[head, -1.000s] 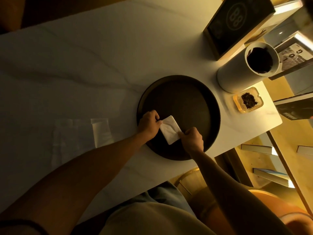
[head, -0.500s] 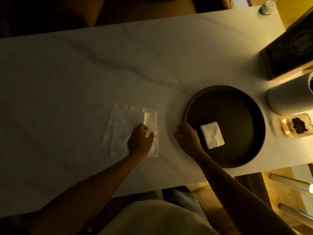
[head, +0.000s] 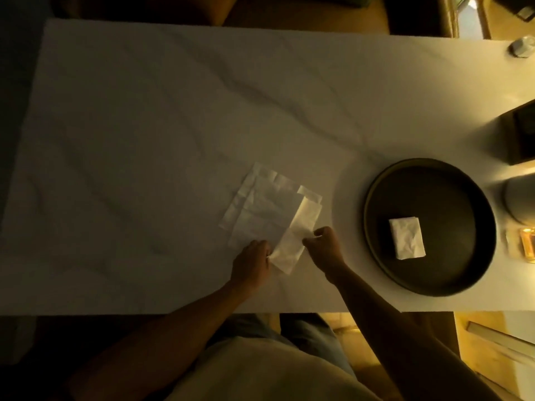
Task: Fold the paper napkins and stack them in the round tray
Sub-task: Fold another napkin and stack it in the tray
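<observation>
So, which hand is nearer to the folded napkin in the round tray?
The right hand. It is between the folded napkin and the left hand, just outside the round tray. The left hand is farther away, beyond the long napkin both hands pinch.

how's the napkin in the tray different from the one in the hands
The napkin in the tray is folded into a compact block; the napkin in the hands is a longer strip, only partly folded. The first lies alone in the round tray; the second is pinched by the left hand and right hand. Both are white paper.
</observation>
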